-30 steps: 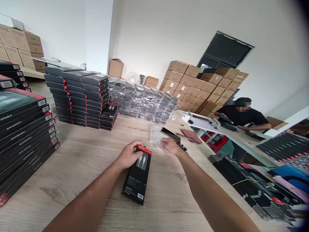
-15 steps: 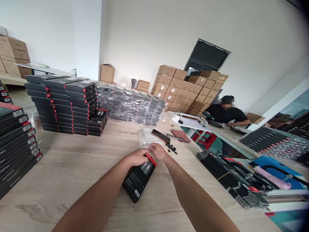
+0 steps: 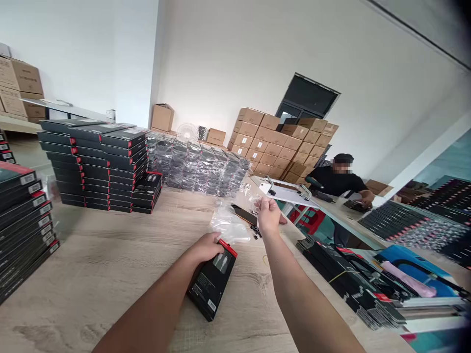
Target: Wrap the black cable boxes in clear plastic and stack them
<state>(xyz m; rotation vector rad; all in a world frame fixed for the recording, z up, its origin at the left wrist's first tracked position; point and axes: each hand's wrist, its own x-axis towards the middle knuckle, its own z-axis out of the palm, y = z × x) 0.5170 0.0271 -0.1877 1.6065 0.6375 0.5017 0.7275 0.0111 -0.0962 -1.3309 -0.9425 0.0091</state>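
Note:
My left hand (image 3: 209, 246) is closed on the upper end of a slim black box (image 3: 211, 287) with a red edge, a printed picture and a barcode label. The box lies tilted on the wooden table. My right hand (image 3: 268, 214) is raised beyond the box, its fingers pinched on a clear plastic bag (image 3: 247, 195) that spreads out to the left of them. More clear plastic bags (image 3: 228, 224) lie on the table just past the box. A dark phone (image 3: 245, 214), partly covered by plastic, and small black pieces (image 3: 255, 231) sit behind my right wrist.
Stacks of black boxes (image 3: 95, 166) stand at the back left, with another stack (image 3: 25, 230) at the left edge. Plastic-wrapped boxes (image 3: 198, 164) line the table's back. Flat black cartons (image 3: 346, 279) lie right. A co-worker (image 3: 336, 176) sits at another table before brown cartons (image 3: 268, 142).
My right hand has left the box's red end and moved up and to the right, lifting clear plastic. The left hand still grips the box. The view has shifted slightly.

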